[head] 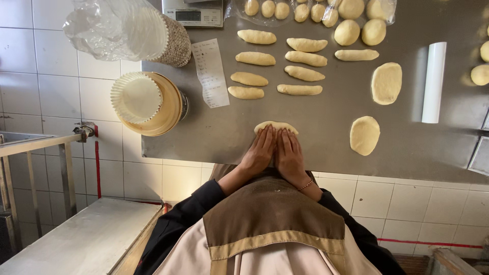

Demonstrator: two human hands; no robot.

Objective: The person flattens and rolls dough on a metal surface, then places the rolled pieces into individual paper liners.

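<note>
Pressing side by side, the left hand (259, 153) and right hand (289, 155) lie flat, fingers together, on a dough piece (275, 125) at the counter (224, 132) edge, likely soft, best handled from on top

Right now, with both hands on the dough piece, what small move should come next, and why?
Probably roll it forward under both palms. The left hand and right hand lie flat on the dough piece, which looks shorter and flatter than the finished logs in rows.
</note>
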